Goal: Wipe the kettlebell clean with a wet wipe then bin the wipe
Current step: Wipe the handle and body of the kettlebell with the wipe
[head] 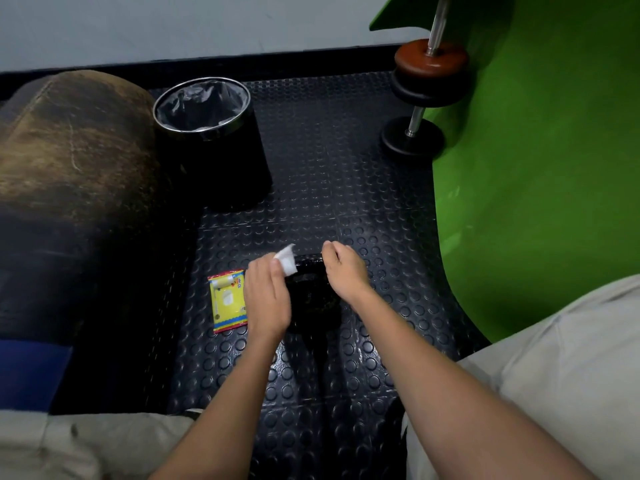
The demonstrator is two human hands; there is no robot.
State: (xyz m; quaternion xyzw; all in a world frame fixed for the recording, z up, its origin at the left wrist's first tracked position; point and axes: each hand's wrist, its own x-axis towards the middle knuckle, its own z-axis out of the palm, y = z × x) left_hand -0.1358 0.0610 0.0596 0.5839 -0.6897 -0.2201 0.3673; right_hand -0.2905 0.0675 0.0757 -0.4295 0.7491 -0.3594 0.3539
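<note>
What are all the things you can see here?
kettlebell: one, black, on the floor between the hands
wipe: one, white, at the kettlebell's handle
wipe pack: one, yellow, left of the kettlebell
bin: one, black, lined with a bag, behind
dumbbell: one, black and brown plates, by the green wall
left hand: holds the wipe
right hand: grips the handle

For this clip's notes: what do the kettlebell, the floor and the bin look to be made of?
Kettlebell: probably metal with a glossy black coat, since its handle shows sharp highlights. Floor: looks like dark rubber matting, given the raised round studs and dull sheen. Bin: black body, material unclear, with a shiny metal-looking rim and a thin, crinkled plastic liner.
</note>
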